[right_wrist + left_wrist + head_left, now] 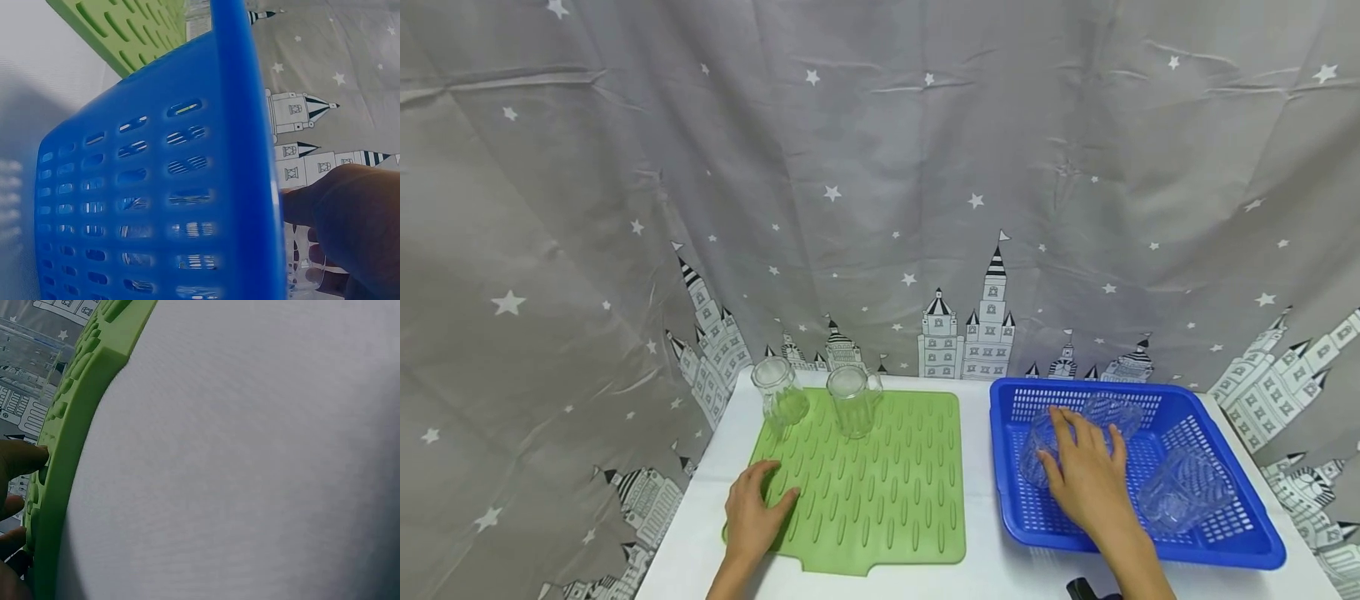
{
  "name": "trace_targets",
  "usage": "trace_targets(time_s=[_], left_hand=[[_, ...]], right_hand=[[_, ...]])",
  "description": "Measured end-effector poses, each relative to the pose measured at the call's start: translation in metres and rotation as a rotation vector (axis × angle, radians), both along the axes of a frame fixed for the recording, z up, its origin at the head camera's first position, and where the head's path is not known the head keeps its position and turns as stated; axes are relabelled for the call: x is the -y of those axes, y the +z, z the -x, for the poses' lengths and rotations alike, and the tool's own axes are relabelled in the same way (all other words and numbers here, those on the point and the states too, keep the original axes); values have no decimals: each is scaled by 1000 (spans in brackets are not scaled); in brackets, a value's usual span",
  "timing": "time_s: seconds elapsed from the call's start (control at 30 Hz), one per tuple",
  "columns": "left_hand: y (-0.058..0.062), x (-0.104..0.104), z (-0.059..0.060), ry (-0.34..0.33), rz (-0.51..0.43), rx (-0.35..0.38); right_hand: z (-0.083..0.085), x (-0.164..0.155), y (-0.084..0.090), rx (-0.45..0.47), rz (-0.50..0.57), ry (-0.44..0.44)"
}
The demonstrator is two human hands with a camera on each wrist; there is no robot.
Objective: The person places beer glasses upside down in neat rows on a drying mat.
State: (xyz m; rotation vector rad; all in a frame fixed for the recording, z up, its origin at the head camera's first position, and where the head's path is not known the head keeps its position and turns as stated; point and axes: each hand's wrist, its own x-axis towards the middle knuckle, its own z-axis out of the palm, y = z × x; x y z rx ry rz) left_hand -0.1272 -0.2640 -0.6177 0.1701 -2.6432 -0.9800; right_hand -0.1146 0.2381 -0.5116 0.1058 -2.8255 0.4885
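My right hand (1086, 475) reaches into a blue basket (1150, 552) on the right. Its fingers lie over a clear glass (1036, 454) lying on its side, with the thumb at the glass's near side. The right wrist view shows that hand (356, 231) behind the basket wall (156, 187), with fingers curled by the glass (306, 273). My left hand (754, 510) rests with relaxed fingers on the front left edge of a green ridged mat (880, 492). In the left wrist view its fingertips (15, 461) touch the mat's top beside the mat edge (69, 444).
Two clear glasses (778, 398) (853, 403) stand at the mat's back left. Two more glasses (1183, 492) (1111, 412) lie in the basket. Everything sits on a white table (985, 575) against a grey star-and-castle curtain (880, 208).
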Motion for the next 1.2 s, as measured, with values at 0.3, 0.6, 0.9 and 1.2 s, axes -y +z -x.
trace_targets(time_s=[0.3,0.6,0.9,1.2], left_hand=[[-1,-1,0,2,4,7],[-2,-1,0,1,-7,2],[-3,-2,-2,7,-3,-45],[-3,-2,-3,23,-22,23]], right_hand=[[2,-2,3,11,5,5],[8,-8,9,-13,-6,52],[11,-15,2,-77,21,85],[10,-18,2,-129,9,124]])
